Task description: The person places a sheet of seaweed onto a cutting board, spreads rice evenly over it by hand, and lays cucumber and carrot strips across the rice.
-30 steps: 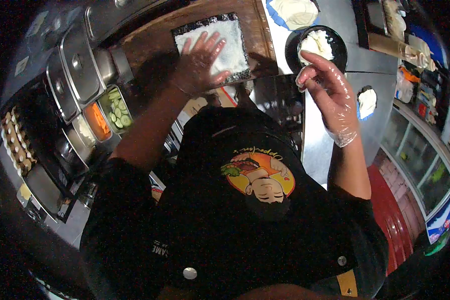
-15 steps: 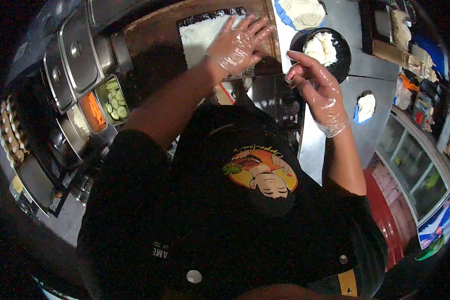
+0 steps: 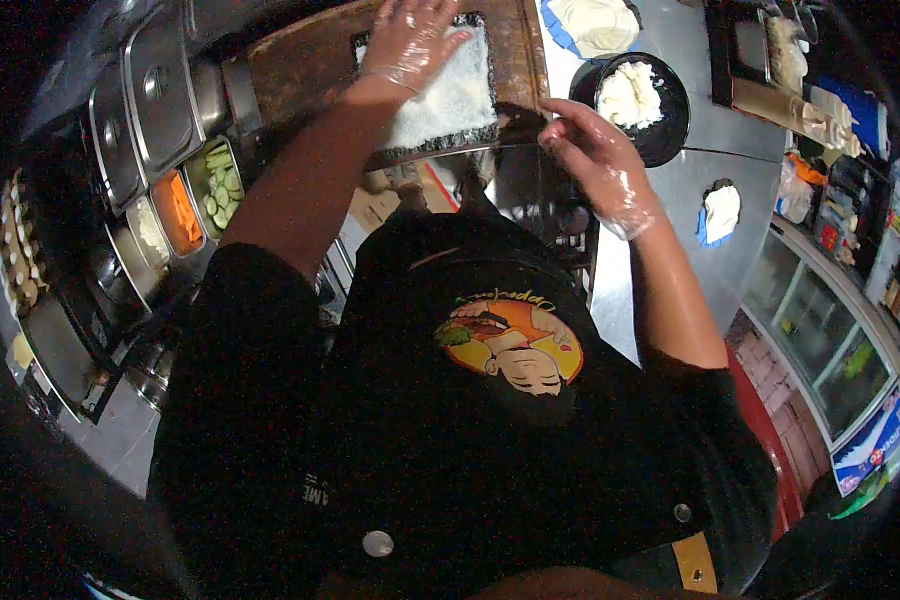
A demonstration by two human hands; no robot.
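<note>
While the rice-topped sheet [image 3: 455, 100] points forward, long axis unclear, left grip [image 3: 410, 52] and right grip [image 3: 610, 172] gape.

A silver stainless-steel worktop [image 3: 685, 185] stretched down the right, light glaring off its left edge. Farther right stood a pale-framed cabinet with glass panels [image 3: 825, 320], near a pale pink brick wall [image 3: 770, 365] and a glossy red surface [image 3: 770, 430]. Grey floor tiles [image 3: 125, 440] showed at left, amid deep shadow
</note>
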